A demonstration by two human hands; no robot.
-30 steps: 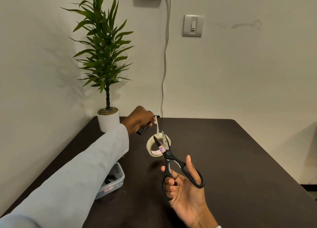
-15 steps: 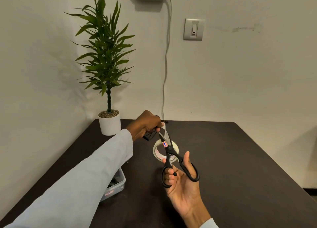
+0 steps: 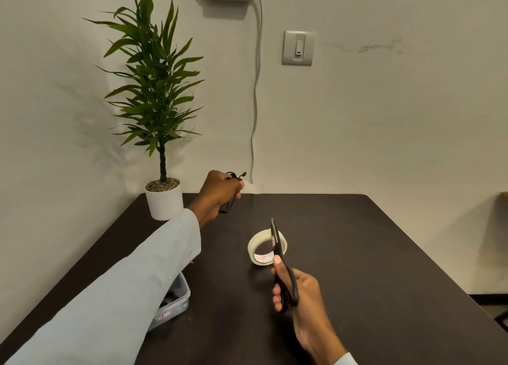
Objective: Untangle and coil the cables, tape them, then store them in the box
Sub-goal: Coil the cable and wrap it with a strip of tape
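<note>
Left arm, in a pale sleeve, extends forward; the left hand (image 3: 220, 193) is raised, fingers curled around a coiled black cable (image 3: 233, 176). Right hand (image 3: 298, 290) sits lower and nearer, fingers gripping closed scissors (image 3: 283, 265), blades pointing away.

A sleeve (image 3: 110, 290) hides most of the box (image 3: 176, 301) at 8 o'clock; its label is unreadable. The left hand (image 3: 220, 193) conceals most of the coiled cable (image 3: 233, 175).

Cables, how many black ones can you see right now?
1 for sure: a black coiled cable gripped in the left hand. Dark shapes in the box may be more, mostly hidden by the sleeve.
</note>
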